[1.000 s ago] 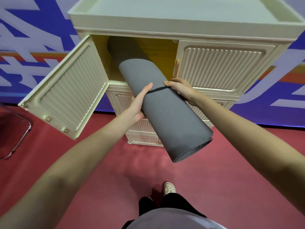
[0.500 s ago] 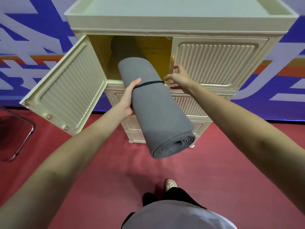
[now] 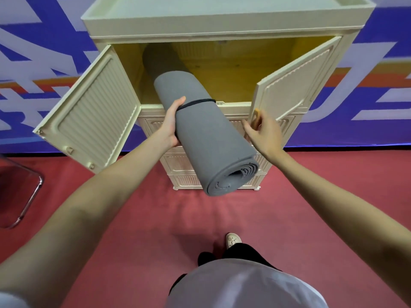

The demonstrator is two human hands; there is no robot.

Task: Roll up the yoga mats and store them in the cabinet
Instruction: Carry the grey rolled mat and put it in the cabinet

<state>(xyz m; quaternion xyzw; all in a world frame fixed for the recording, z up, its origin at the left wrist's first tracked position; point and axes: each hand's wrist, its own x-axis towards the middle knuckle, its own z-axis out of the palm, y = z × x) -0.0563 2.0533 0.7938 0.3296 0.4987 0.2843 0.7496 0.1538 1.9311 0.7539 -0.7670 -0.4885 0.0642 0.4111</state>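
right door (image 3: 295, 83) now swung open | our right hand (image 3: 265, 135) loosely spread at its handle (image 3: 257, 117) | our left hand (image 3: 172, 123) still grips rolled grey yoga mat (image 3: 206, 138), half inside cabinet (image 3: 222, 23)

red floor (image 3: 133, 230), blue patterned wall (image 3: 389, 52), metal chair frame (image 3: 31, 201)
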